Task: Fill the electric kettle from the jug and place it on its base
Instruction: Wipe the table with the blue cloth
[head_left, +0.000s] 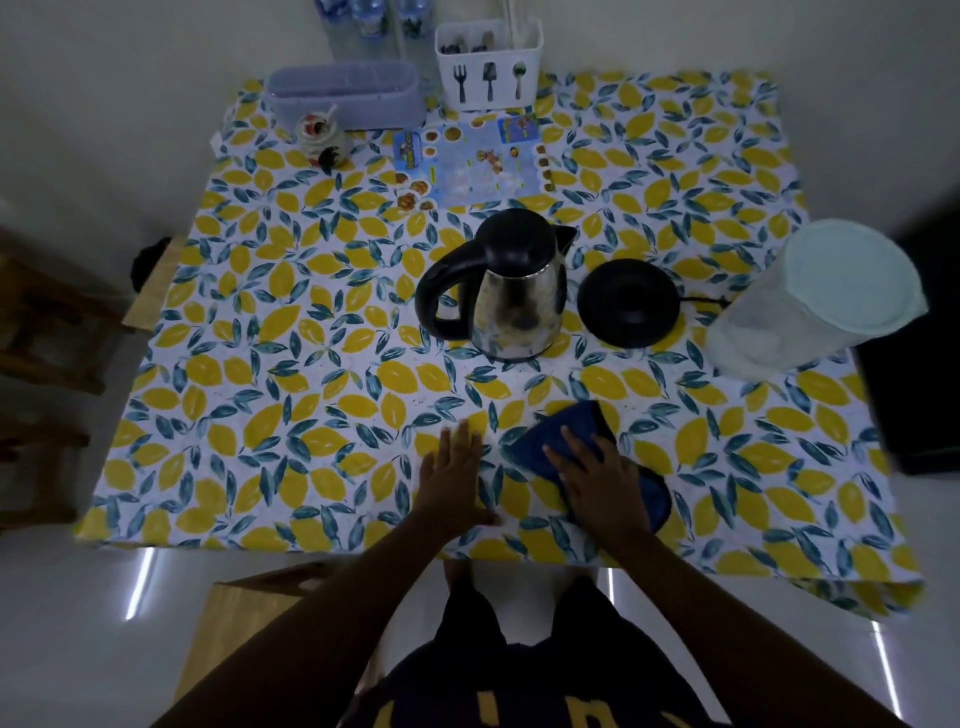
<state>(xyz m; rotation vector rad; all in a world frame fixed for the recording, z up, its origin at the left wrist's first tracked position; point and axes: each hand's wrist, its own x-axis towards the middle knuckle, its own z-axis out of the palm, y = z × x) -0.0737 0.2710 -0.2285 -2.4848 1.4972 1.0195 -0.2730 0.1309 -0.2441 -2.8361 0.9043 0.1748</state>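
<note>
Nothing is filled yet: your left hand (453, 467) lies flat and empty on the bench (291, 364), your right hand (597, 475) spread flat on a blue cloth (579, 423). The kettle (511, 291) (lid shut) stands mid-bench, just left of its base (628, 302); the jug (815, 301) waits far right, untouched.

My counter (311, 364), under a lemon-print cloth, carries the kettle (514, 296), its base (628, 304) just right, the jug (810, 306) far right, a blue cloth (576, 431) near.
</note>
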